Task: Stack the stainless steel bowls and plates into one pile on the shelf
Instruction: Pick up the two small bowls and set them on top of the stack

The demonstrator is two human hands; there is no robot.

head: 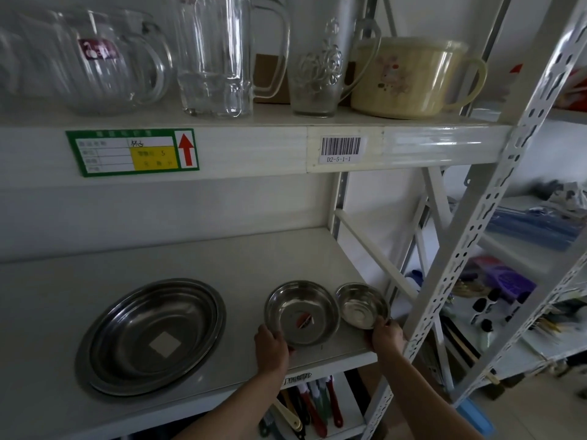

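Head view: you stand at a white metal shelf (pixel 190 258), both hands reaching to its front edge. Your left hand (pixel 271 346) grips the near rim of a round, mid-sized stainless steel bowl (pixel 301 312), fingers curled at its 7 o'clock edge. Your right hand (pixel 386 338) pinches the near rim of a smaller steel bowl (pixel 362 304), which sits just beside the first at its 3 o'clock and looks tilted toward you. At 9 o'clock from both bowls, well apart, shallow polished steel plates (pixel 152 336) lie nested, a pale square label at their centre. On the shelf above, at 12 o'clock, stand clear ribbed glass jugs (pixel 216 55) and a cream plastic lidded pot (pixel 409 76).
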